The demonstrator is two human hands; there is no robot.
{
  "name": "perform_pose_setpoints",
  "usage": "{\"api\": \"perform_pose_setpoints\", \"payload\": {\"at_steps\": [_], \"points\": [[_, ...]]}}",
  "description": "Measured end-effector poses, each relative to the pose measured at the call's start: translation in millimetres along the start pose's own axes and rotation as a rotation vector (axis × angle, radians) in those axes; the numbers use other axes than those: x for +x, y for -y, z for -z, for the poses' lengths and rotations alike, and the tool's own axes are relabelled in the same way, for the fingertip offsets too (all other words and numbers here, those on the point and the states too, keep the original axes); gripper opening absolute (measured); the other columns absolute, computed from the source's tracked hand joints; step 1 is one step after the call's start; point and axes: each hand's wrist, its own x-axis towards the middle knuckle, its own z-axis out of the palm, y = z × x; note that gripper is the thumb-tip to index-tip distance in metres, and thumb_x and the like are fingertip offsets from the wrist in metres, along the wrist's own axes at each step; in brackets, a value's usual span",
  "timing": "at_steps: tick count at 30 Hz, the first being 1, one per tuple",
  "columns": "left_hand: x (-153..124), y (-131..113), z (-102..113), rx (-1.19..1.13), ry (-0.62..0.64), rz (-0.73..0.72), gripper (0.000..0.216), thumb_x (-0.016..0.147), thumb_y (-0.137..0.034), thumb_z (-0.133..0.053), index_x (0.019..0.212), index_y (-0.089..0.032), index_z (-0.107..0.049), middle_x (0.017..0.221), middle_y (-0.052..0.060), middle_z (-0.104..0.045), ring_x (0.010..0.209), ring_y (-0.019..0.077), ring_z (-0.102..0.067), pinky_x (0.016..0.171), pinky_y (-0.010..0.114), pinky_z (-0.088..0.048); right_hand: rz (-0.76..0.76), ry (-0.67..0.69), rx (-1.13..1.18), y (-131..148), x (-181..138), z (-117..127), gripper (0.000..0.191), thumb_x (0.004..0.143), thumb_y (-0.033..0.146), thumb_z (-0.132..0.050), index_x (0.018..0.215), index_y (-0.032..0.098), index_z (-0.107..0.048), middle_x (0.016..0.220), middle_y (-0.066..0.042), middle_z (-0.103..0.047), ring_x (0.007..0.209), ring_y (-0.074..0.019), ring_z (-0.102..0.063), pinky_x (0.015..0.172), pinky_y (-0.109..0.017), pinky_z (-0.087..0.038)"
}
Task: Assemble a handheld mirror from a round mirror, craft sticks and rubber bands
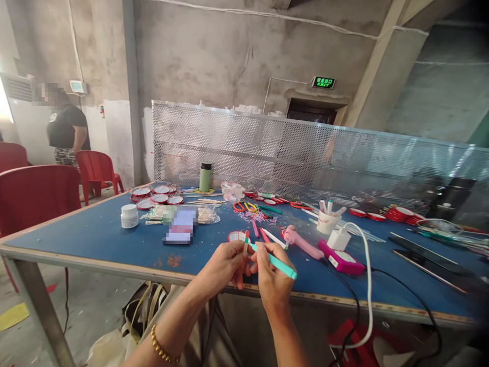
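My right hand is closed around a turquoise marker, its narrow end pointing left toward my other hand. Between the fingers of my left hand is a small flat stick with a red top, standing roughly upright; its lower part is hidden by the fingers. The marker's tip meets or nearly meets this stick; contact cannot be made out. Just behind my left hand lies a round red-rimmed piece. Beyond my right hand are a red marker, a white marker and a pink corded tool.
The blue table also bears a white jar, a phone, bagged sticks, scissors, a paper cup of pens, a magenta box and cables. A perforated metal screen stands behind. One person stands far left.
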Motion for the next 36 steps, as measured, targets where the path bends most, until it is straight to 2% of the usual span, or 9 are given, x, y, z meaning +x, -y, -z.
{"api": "perform_pose_setpoints", "payload": {"at_steps": [15, 20, 36], "points": [[1.8, 3.7, 0.2, 0.098, -0.031, -0.018, 0.028, 0.089, -0.039, -0.046, 0.073, -0.017, -0.049, 0.067, -0.001, -0.061, 0.040, 0.0072, -0.055, 0.038, 0.016, -0.033, 0.054, 0.035, -0.057, 3.9, -0.9, 1.3, 0.027, 0.093, 0.036, -0.055, 0.073, 0.018, -0.058, 0.049, 0.005, -0.054, 0.039, -0.0100, -0.053, 0.041, -0.020, -0.043], [1.4, 2.6, 0.3, 0.129, -0.038, -0.019, 0.030, 0.090, -0.039, -0.045, 0.070, -0.017, -0.048, 0.060, -0.003, -0.056, 0.040, 0.0078, -0.055, 0.039, 0.016, -0.033, 0.063, 0.039, -0.081, 3.3, -1.5, 1.3, 0.025, 0.093, 0.033, -0.055, 0.072, 0.018, -0.058, 0.050, 0.005, -0.055, 0.039, -0.0091, -0.051, 0.041, -0.020, -0.043], [0.9, 2.5, -0.4, 0.121, -0.026, -0.012, 0.029, 0.090, -0.041, -0.045, 0.073, -0.017, -0.049, 0.063, -0.003, -0.058, 0.040, 0.0076, -0.055, 0.039, 0.016, -0.034, 0.058, 0.054, -0.054, -1.0, -1.1, 1.8, 0.022, 0.094, 0.030, -0.055, 0.074, 0.018, -0.058, 0.049, 0.006, -0.054, 0.039, -0.0093, -0.052, 0.041, -0.019, -0.043]]}}
